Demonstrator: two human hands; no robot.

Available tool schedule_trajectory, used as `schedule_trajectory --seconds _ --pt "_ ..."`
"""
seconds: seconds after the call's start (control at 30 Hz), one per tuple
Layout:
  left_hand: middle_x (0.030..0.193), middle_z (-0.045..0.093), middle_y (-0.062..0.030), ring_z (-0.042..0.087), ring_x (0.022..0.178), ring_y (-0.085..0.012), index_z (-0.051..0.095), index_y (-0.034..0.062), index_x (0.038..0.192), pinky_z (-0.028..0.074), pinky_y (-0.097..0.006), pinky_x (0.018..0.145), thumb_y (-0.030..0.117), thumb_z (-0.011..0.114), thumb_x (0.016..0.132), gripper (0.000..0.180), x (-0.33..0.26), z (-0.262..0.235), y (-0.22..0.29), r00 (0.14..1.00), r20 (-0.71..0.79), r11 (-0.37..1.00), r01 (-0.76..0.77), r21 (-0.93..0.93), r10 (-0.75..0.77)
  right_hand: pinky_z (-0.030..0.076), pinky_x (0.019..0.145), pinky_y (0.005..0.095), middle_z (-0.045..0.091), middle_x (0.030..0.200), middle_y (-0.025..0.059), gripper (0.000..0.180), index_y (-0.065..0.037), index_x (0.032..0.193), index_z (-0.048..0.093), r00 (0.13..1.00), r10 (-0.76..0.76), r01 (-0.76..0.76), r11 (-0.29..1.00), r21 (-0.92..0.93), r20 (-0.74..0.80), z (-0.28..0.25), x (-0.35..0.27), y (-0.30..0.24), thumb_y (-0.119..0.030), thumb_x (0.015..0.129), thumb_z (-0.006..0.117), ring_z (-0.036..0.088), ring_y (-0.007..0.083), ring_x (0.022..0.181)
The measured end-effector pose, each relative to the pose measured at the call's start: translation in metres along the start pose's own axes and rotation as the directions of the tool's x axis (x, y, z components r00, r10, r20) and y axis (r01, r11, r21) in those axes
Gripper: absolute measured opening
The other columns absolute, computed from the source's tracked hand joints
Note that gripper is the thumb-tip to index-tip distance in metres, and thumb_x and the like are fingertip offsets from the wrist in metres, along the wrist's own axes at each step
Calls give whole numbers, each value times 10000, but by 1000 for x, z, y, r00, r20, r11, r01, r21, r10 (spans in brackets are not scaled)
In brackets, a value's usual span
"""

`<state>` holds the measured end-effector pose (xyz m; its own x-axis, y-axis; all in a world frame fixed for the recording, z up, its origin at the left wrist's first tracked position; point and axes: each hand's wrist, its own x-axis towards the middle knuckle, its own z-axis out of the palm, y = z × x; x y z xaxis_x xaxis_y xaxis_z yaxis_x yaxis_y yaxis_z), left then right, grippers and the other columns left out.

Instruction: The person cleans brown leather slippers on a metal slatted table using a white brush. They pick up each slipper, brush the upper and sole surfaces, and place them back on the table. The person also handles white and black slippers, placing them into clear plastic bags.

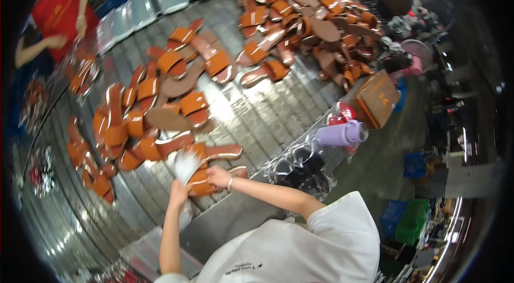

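My left hand point(179, 191) is closed on a white, filmy piece point(187, 166) that sticks up from the fingers, blurred; I cannot make out whether it is tissue or plastic. Beside it, my right hand point(218, 177) grips an orange-strapped slide sandal point(201, 184) at the near edge of the metal table. Another slide sandal point(222, 151) lies just beyond, its toe pointing right. More orange and brown slides point(136, 122) are spread left of and beyond my hands, some with their soles up.
A big heap of slides point(321, 21) covers the far right of the slatted table point(257, 114). Along the near right edge are black items in clear plastic point(302, 170), a purple bottle point(342, 134) and a cardboard box point(376, 100). Across the table stands a person in a red apron point(61, 13).
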<state>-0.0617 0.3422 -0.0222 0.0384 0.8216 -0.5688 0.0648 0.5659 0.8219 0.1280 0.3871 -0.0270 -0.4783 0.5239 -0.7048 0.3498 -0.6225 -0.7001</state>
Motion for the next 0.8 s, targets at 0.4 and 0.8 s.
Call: schedule_trajectory --seconds 0.4,0.8 --pt "1108 545 -134 601 922 -223 434 -32 1203 527 -304 708 185 563 869 418 -33 -138 147 639 -708 835 -535 -128 300 376 934 412 513 1111 258 830 33 1238 325 76 -775 -77 623 -779 -627 -358 88 -191 -226 588 772 482 391 1058" --pt "960 622 -137 634 695 -164 534 -23 1089 474 -226 405 186 540 879 296 -52 -14 127 914 -397 978 -149 -149 79 497 606 372 624 718 195 456 29 707 578 591 -491 -41 774 -632 -640 -215 -14 -135 -370 553 737 628 306 692"
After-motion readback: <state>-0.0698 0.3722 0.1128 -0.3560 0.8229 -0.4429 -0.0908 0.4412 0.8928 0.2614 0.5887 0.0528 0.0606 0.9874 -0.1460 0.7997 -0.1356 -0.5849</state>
